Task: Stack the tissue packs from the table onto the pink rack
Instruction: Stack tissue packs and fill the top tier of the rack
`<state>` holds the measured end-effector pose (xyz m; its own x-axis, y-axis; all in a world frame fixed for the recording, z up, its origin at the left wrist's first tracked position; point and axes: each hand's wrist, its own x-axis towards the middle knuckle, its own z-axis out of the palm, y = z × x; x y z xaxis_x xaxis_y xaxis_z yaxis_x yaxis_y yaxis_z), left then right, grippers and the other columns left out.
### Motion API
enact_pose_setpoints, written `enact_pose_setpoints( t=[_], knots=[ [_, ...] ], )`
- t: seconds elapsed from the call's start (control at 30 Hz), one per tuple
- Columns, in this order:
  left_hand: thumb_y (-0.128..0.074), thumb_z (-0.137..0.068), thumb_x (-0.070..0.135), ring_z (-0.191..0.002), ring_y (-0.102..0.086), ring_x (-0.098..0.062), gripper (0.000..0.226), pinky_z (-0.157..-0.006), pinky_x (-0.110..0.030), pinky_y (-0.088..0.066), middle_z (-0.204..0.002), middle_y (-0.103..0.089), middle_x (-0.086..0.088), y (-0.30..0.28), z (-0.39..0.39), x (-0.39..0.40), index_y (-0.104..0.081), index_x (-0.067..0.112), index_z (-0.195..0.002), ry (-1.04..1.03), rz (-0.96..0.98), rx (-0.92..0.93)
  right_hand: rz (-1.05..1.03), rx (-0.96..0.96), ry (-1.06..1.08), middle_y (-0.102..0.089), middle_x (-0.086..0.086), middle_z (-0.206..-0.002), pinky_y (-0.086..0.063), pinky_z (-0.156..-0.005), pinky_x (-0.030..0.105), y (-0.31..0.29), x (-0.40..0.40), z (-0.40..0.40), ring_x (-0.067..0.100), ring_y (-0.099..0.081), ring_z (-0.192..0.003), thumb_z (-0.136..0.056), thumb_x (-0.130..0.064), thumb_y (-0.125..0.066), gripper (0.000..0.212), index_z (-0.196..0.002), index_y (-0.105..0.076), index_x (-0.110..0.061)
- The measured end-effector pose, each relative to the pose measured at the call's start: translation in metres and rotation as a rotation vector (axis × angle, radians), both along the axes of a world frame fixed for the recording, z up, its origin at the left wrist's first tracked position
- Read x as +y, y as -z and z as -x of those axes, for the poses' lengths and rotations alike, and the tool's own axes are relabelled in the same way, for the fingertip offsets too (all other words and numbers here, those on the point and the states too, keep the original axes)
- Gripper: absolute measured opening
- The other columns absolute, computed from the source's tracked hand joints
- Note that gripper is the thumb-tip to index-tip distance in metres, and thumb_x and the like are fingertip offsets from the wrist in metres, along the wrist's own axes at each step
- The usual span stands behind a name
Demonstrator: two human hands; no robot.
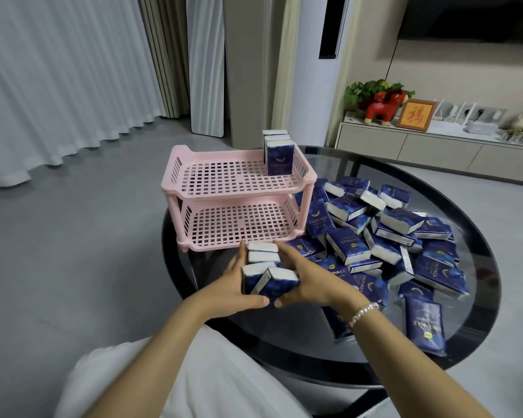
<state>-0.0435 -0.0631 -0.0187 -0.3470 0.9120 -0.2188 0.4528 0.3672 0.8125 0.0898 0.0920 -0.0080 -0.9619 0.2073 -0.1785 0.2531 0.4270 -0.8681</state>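
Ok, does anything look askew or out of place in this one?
One thing: in the bunch of packs held between the left hand and right hand, the nearest pack sits tilted across the others. The loose pile on the table is jumbled, as expected. The pink rack stands upright.

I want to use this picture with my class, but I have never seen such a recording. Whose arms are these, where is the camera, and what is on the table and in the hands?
There is no machine: a person wears one camera on the head, looking down at their own arms. The left hand and right hand together clasp a small bundle of tissue packs, standing side by side. On the round glass table stands a pink rack with two shelves. A short row of packs stands on its top shelf; the bottom shelf holds none. A loose pile of packs lies to its right.
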Motion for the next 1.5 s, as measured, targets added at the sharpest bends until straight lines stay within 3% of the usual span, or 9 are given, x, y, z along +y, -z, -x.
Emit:
enact_pose_setpoints(
  t=[0.2,0.33,0.5,0.63,0.73,0.97,1.23,1.33,1.5],
  knots=[
    [-0.075,-0.076,0.036,-0.145,-0.004,-0.007,0.13,-0.118,-0.033,-0.02,-0.155,0.017,0.018,0.004,0.001,-0.008,0.043,0.038,-0.13,-0.012,0.093,0.028,-0.072,-0.001,-0.035,-0.034,-0.017,-0.147,-0.038,-0.109,0.035,0.007,0.0,0.001,0.004,-0.036,-0.134,-0.06,-0.015,-0.086,0.113,-0.147,-0.016,-0.035],
    [-0.069,-0.083,0.023,-0.14,-0.016,-0.006,0.124,-0.104,-0.017,-0.031,-0.154,0.005,0.017,0.001,-0.005,-0.006,0.045,0.034,-0.13,-0.028,0.096,0.002,-0.066,-0.045,-0.07,-0.044,-0.016,-0.141,-0.044,-0.103,0.041,0.005,0.003,0.006,0.011,-0.05,-0.124,-0.056,-0.019,-0.086,0.115,-0.143,-0.015,-0.046],
    [-0.067,-0.085,0.024,-0.142,-0.016,-0.009,0.118,-0.103,-0.017,-0.027,-0.158,0.005,0.014,0.0,0.001,-0.008,0.039,0.034,-0.137,-0.015,0.123,-0.023,-0.044,-0.067,-0.097,-0.043,-0.018,-0.139,-0.048,-0.086,0.028,0.003,0.013,0.009,-0.004,-0.055,-0.1,-0.064,-0.014,-0.083,0.107,-0.143,-0.019,-0.047],
    [-0.068,-0.085,0.033,-0.144,-0.006,-0.004,0.114,-0.111,-0.019,-0.017,-0.157,0.013,0.017,0.0,0.001,-0.011,0.032,0.035,-0.141,0.018,0.096,0.032,0.031,-0.037,-0.096,-0.034,-0.014,-0.148,-0.051,-0.084,0.026,0.008,0.014,0.006,0.007,-0.05,-0.12,-0.068,-0.007,-0.081,0.1,-0.143,-0.022,-0.038],
    [-0.069,-0.084,0.036,-0.144,-0.004,-0.002,0.113,-0.116,-0.023,-0.014,-0.157,0.015,0.018,0.001,0.0,-0.011,0.027,0.035,-0.144,0.022,0.051,0.09,0.103,-0.007,-0.114,-0.029,-0.014,-0.151,-0.05,-0.071,0.023,0.014,0.015,0.009,0.011,-0.063,-0.09,-0.071,-0.002,-0.078,0.091,-0.138,-0.024,-0.03],
    [-0.078,-0.074,0.033,-0.137,-0.032,-0.008,0.11,-0.114,-0.031,-0.03,-0.152,-0.02,0.019,0.0,-0.001,-0.009,0.001,0.039,-0.15,-0.099,-0.063,0.107,0.13,0.027,-0.075,-0.04,-0.012,-0.145,-0.054,-0.082,0.051,0.023,0.014,0.013,0.036,-0.062,-0.103,-0.06,-0.024,-0.081,0.092,-0.137,-0.031,-0.034],
    [-0.083,-0.067,0.036,-0.133,-0.039,-0.005,0.098,-0.113,-0.036,-0.033,-0.145,-0.04,0.019,-0.033,-0.003,-0.004,-0.027,0.039,-0.147,-0.171,-0.24,0.013,0.156,0.167,-0.108,-0.048,-0.012,-0.14,-0.047,-0.074,0.037,-0.037,0.018,-0.005,0.005,-0.06,-0.076,-0.081,-0.002,-0.069,0.067,-0.129,-0.041,-0.039],
    [-0.079,-0.056,0.055,-0.127,-0.047,-0.001,0.101,-0.111,-0.036,-0.036,-0.137,-0.051,0.019,-0.064,-0.001,0.006,-0.036,0.034,-0.145,-0.14,-0.318,0.037,0.12,0.237,-0.115,-0.053,-0.01,-0.137,-0.047,-0.086,0.053,-0.071,0.024,-0.013,0.04,-0.059,-0.102,-0.084,-0.015,-0.068,0.06,-0.136,-0.043,-0.034],
    [-0.084,-0.061,0.044,-0.124,-0.049,0.0,0.092,-0.11,-0.029,-0.036,-0.132,-0.054,0.022,-0.112,0.002,0.029,-0.041,0.035,-0.142,-0.128,-0.401,0.14,0.086,0.313,-0.091,-0.063,-0.022,-0.12,-0.052,-0.089,0.035,-0.116,0.039,-0.016,0.02,-0.061,-0.109,-0.088,-0.006,-0.06,0.046,-0.12,-0.051,-0.037]
  ],
)
